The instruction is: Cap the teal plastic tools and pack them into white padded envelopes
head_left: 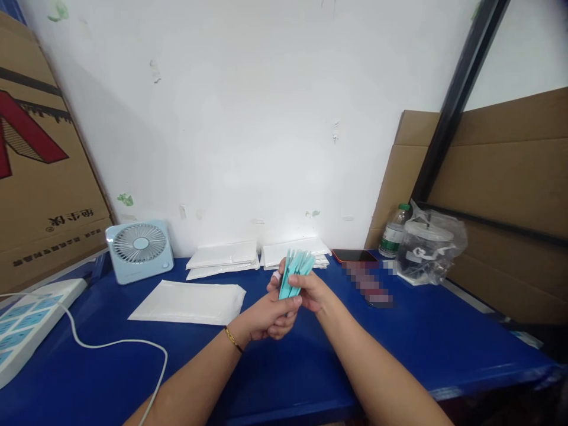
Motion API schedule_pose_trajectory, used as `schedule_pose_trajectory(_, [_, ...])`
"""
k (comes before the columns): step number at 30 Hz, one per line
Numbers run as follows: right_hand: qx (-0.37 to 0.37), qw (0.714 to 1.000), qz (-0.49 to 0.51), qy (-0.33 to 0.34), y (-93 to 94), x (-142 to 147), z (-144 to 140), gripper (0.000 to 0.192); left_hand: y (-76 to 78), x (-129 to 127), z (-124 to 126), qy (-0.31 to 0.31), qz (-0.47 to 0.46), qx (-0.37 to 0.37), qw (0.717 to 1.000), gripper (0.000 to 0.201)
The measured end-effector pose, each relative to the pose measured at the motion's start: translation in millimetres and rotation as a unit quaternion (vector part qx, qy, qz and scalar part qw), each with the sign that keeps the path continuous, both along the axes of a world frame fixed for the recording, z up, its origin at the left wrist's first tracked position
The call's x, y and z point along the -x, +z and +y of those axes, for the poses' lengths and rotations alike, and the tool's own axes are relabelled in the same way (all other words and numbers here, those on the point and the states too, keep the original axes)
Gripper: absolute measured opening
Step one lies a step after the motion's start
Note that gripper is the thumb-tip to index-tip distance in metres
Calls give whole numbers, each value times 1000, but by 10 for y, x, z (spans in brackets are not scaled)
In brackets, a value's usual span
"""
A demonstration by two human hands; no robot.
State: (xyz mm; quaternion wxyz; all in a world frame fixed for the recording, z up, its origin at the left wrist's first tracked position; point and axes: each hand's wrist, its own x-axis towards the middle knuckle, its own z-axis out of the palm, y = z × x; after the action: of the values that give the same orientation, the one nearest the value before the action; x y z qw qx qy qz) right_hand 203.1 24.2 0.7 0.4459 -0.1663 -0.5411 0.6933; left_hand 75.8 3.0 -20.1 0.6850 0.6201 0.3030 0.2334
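The blue bench (399,349) carries everything here, with cardboard (39,177) leaning at the far left and more of it at the right. A white power strip (26,322) lies at the left edge, and its cord (110,344) loops across the bench toward the person's left forearm; an elbow drawn back could catch that loop and drag the strip. Behind it stands a small pale blue fan (139,249). White flat pouches (189,302) lie singly in front and in two stacks (224,257) against the wall.

At the right a bagged clear tub (428,245) and a water bottle (393,232) stand just beside each other, with a phone (355,255) near them.

Above the middle of the bench, both hands hold a sheaf of thin teal strips (296,272), upright and fanned at the top. The left hand (270,316) has its fingers closed around the lower end; the right hand (310,291) pinches the side. The fan looks loose, so I judge a slack grip could let strips slide out and scatter over the bench.
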Motion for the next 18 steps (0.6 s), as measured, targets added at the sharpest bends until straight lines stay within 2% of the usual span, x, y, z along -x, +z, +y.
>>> schedule_pose_trajectory(2, [-38,990,-16,137,12,-45,-48,53,21,25,-55,-135,-34,122,983,47])
schedule_pose_trajectory(3, [-64,982,-30,173,8,-47,-67,50,20,27,-68,-185,-38,160,969,50])
schedule_pose_trajectory(4, [-86,978,-44,185,-1,-40,-81,45,19,27,-71,-209,-39,177,961,53])
schedule_pose_trajectory(5, [-97,979,-52,172,-9,-27,-88,42,24,30,-63,-206,-35,172,963,54])
schedule_pose_trajectory(6, [-95,985,-49,139,-13,-16,-85,41,40,45,-47,-177,-27,140,974,51])
schedule_pose_trajectory(8, [-50,998,6,37,1,-19,-48,42,109,145,4,-81,25,0,996,41])
schedule_pose_trajectory(9, [-19,999,49,-7,18,-41,-14,42,156,240,35,-31,74,-101,992,40])
schedule_pose_trajectory(10, [12,994,99,-41,41,-78,28,42,204,365,67,-11,151,-204,967,49])
schedule_pose_trajectory(11, [40,986,153,-62,64,-129,76,40,244,517,97,32,234,-293,926,68])
schedule_pose_trajectory(12, [61,975,202,-70,86,-189,126,36,272,683,125,74,331,-346,875,88])
schedule_pose_trajectory(13, [75,965,243,-69,101,-253,175,30,282,853,150,115,434,-356,820,102])
schedule_pose_trajectory(14, [85,956,273,-62,108,-316,221,21,275,1011,170,135,525,-333,771,108])
schedule_pose_trajectory(15, [93,949,295,-53,108,-373,261,13,254,1147,188,131,584,-307,740,108])
schedule_pose_trajectory(17, [108,942,315,-43,87,-458,322,4,187,1326,216,118,631,-286,712,103])
schedule_pose_trajectory(18, [115,941,315,-43,72,-486,343,3,156,1367,227,117,641,-273,708,101])
